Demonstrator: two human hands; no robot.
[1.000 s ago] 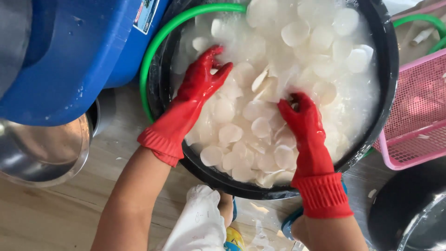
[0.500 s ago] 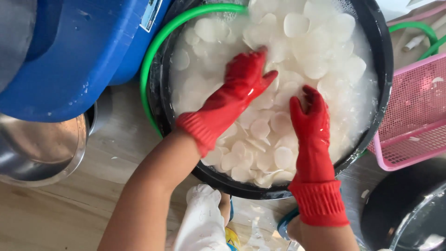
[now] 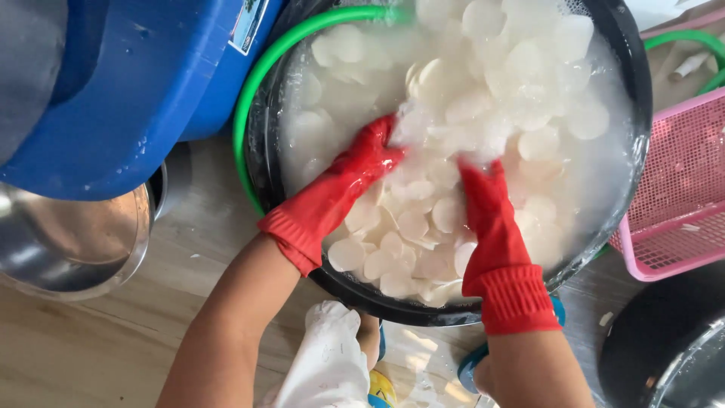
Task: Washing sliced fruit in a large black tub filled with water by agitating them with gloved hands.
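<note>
Looking down at a black basin (image 3: 633,68) on the floor, ringed by a green hoop (image 3: 249,113) and full of cloudy water with white round slices (image 3: 408,227). Blue tub (image 3: 136,91) sits at its left, steel bowl (image 3: 68,242) below that, pink basket (image 3: 680,196) at right. Left hand (image 3: 355,170) and right hand (image 3: 483,200), both in red rubber gloves, are plunged into the slices near the basin's middle; fingertips are buried, so grip is impossible to judge. Risks: slices are heaped near the rim, so a hard stir could slop water or slices onto the floor; thin slices may snap under pressure.
</note>
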